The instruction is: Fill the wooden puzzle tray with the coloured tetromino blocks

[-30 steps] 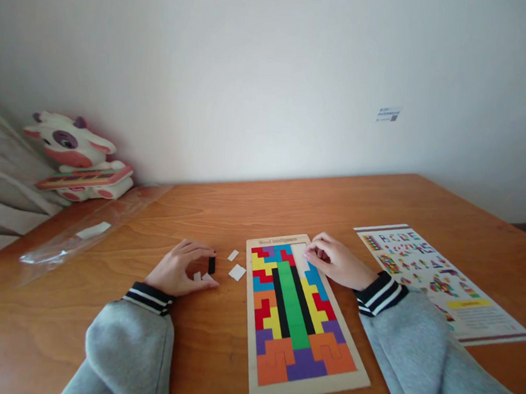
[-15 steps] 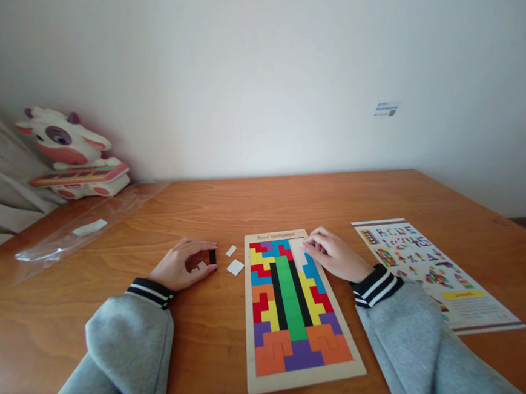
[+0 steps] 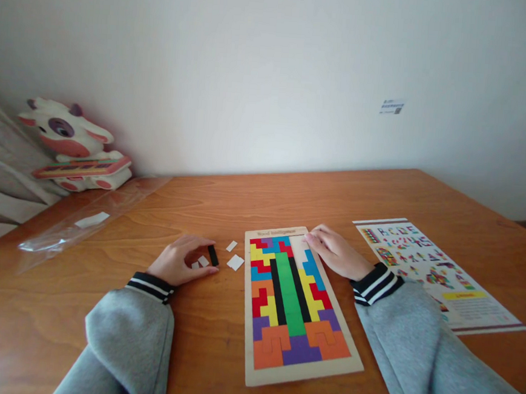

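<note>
My left hand is closed, pinching a small black puzzle piece between thumb and fingers just above the table. White pieces lie under and beside that hand, with a larger white one and a small strip to its right. In front of me lies a wooden puzzle board filled with coloured block pieces; a pale gap shows at its upper right. My right hand rests at the board's upper right edge, fingers drawn together; what they hold, if anything, is hidden.
A printed instruction sheet lies to the right on the wooden table. At the left back stands a cow toy with a keyboard, a clear plastic bag before it. A white wall rises behind.
The black piece in my left hand has tilted, and more of the white pieces beneath shows. My right fingers have drawn back slightly from the gap to the board's edge.
</note>
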A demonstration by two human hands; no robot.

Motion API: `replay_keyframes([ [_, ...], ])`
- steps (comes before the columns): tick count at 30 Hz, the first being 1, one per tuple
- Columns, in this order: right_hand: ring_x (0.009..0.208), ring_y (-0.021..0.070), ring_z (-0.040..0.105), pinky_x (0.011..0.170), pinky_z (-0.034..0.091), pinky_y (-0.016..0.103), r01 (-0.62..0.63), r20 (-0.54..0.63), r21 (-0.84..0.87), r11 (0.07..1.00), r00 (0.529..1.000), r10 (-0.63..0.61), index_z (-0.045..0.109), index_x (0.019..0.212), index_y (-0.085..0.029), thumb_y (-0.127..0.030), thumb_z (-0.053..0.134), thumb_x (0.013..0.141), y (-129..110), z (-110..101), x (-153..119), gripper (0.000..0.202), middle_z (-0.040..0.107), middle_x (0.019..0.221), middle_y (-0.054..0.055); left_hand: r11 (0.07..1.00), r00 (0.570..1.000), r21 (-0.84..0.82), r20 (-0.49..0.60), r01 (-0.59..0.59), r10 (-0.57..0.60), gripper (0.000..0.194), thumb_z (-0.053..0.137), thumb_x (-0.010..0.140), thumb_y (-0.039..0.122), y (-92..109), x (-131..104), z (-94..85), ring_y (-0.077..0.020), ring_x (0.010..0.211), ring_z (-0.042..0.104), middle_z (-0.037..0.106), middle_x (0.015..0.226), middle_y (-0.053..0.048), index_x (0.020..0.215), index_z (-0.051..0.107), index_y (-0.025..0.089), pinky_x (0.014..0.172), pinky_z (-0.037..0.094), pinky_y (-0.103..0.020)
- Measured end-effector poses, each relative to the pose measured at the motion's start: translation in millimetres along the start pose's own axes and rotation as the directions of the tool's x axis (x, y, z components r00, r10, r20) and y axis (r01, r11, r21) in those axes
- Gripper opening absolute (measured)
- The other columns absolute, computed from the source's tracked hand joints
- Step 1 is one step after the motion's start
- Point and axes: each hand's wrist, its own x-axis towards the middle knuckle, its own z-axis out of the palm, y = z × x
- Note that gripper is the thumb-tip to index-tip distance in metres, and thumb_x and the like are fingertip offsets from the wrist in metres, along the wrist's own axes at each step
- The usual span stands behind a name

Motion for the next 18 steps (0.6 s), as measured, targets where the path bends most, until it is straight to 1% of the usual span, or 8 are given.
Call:
replay_keyframes([
  [3, 0.081, 0.0196, 0.056, 0.078, 0.047, 0.035, -0.005, -0.001, 0.009, 1.0, 1.0, 0.005, 0.06, 0.08, -0.022, -0.054, 0.033, 0.104, -0.8, -0.4, 0.0, 0.048, 0.056, 0.083, 0.005, 1.0, 1.0, -0.01, -0.003, 0.012, -0.012, 0.05, 0.072, 0.077, 0.062, 1.6, -1.1, -0.6, -0.0248, 0.096, 0.073, 0.077, 0.105, -0.005, 0.11, 0.072, 0.024, 0.09, 0.059, -0.037],
  [6, 0.082, 0.0199, 0.057, 0.078, 0.047, 0.035, -0.021, -0.012, 0.023, 1.0, 1.0, 0.022, 0.06, 0.079, -0.022, -0.056, 0.033, 0.103, -2.7, -1.0, 0.7, 0.049, 0.057, 0.083, 0.005, 0.998, 0.999, -0.061, -0.02, 0.024, -0.025, 0.046, 0.073, 0.077, 0.058, 5.6, -0.8, 1.1, -0.024, 0.095, 0.074, 0.077, 0.106, -0.005, 0.109, 0.072, 0.024, 0.09, 0.06, -0.036],
  [9, 0.082, 0.02, 0.058, 0.078, 0.047, 0.035, -0.058, -0.029, 0.047, 0.997, 0.998, 0.059, 0.058, 0.079, -0.022, -0.057, 0.032, 0.103, -4.8, -1.6, 2.0, 0.049, 0.059, 0.083, 0.005, 0.991, 0.999, -0.125, -0.023, 0.039, -0.043, 0.046, 0.072, 0.079, 0.054, 9.9, 0.6, 3.8, -0.0231, 0.096, 0.074, 0.077, 0.109, -0.006, 0.112, 0.07, 0.023, 0.089, 0.06, -0.035],
  [11, 0.08, 0.0198, 0.058, 0.078, 0.047, 0.035, -0.078, -0.046, 0.06, 0.995, 0.996, 0.081, 0.057, 0.08, -0.023, -0.058, 0.033, 0.102, -5.9, -2.0, 2.8, 0.049, 0.058, 0.081, 0.004, 0.992, 0.998, -0.121, -0.037, 0.041, -0.046, 0.049, 0.074, 0.078, 0.055, 11.3, 2.1, 5.1, -0.0236, 0.098, 0.073, 0.076, 0.111, -0.006, 0.115, 0.068, 0.023, 0.09, 0.06, -0.036],
  [14, 0.077, 0.0196, 0.058, 0.076, 0.047, 0.035, -0.094, -0.065, 0.065, 0.993, 0.993, 0.098, 0.056, 0.079, -0.023, -0.061, 0.032, 0.101, -7.1, -2.5, 3.1, 0.05, 0.058, 0.079, 0.004, 0.997, 0.998, -0.071, -0.056, 0.024, -0.028, 0.055, 0.076, 0.074, 0.06, 10.4, 3.5, 6.2, -0.0262, 0.102, 0.072, 0.075, 0.112, -0.007, 0.115, 0.068, 0.024, 0.095, 0.057, -0.041],
  [18, 0.08, 0.0207, 0.059, 0.077, 0.048, 0.036, -0.122, -0.062, 0.1, 0.987, 0.99, 0.129, 0.058, 0.081, -0.022, -0.065, 0.032, 0.099, -6.0, -1.0, 1.5, 0.054, 0.061, 0.082, 0.005, 0.995, 0.998, -0.078, -0.027, 0.059, -0.061, 0.051, 0.074, 0.076, 0.058, 7.5, 2.3, 8.5, -0.0261, 0.101, 0.072, 0.076, 0.112, -0.007, 0.114, 0.069, 0.023, 0.095, 0.058, -0.042],
])
